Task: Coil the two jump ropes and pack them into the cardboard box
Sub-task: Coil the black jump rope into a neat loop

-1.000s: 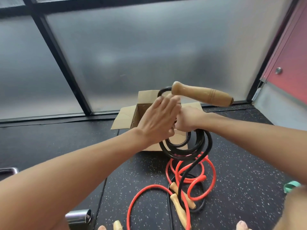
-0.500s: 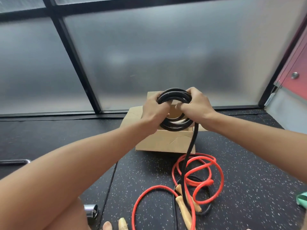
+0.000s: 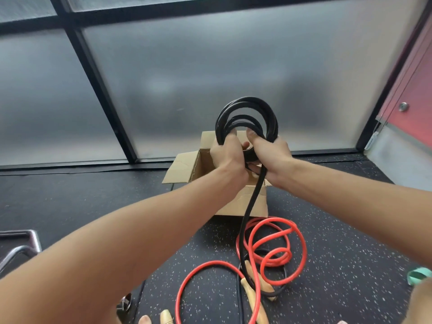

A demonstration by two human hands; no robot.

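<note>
Gripping black rope (image 3: 246, 118) coil at its bottom with left hand (image 3: 228, 153) and right hand (image 3: 272, 153), fingers curled tight round the loops, upright over box (image 3: 243, 203), tail hanging down to loose red rope (image 3: 277, 240); probably stiff, springy, light, so best pinched where loops bunch.

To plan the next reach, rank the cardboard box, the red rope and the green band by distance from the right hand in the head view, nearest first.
1. Cardboard box: just beneath the right hand, which grips the black rope.
2. Red rope: on the floor, on the box's near side.
3. Green band: floor, far right edge.
</note>
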